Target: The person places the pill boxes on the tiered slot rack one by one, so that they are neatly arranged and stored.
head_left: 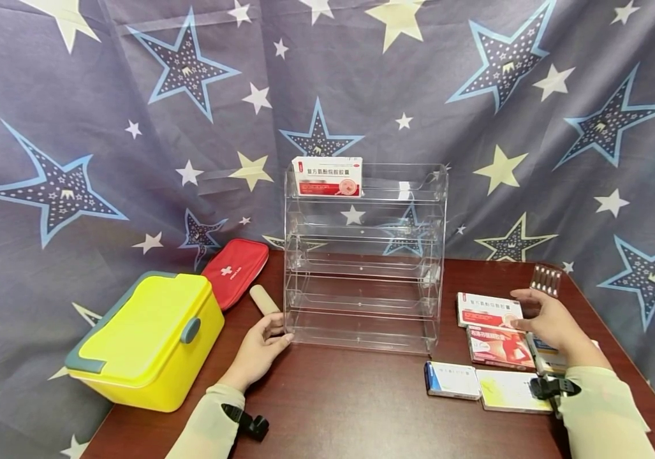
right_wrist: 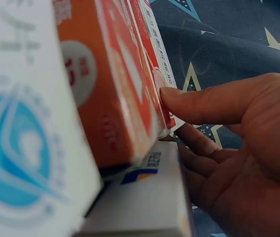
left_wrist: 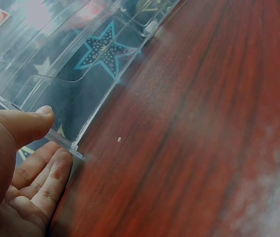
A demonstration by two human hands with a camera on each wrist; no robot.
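Rack [head_left: 361, 335] — 1; top-tier box [head_left: 328, 178] — 1

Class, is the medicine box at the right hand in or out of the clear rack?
Out: in the head view, table shows between the medicine box, at the right hand, and the clear rack.

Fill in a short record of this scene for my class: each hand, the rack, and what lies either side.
Left hand: grips the clear rack near its lower left corner
Right hand: holds one end of a red-and-white box
Top shelf: similar box, left end
Left side: yellow case, red pouch
Right side: more boxes
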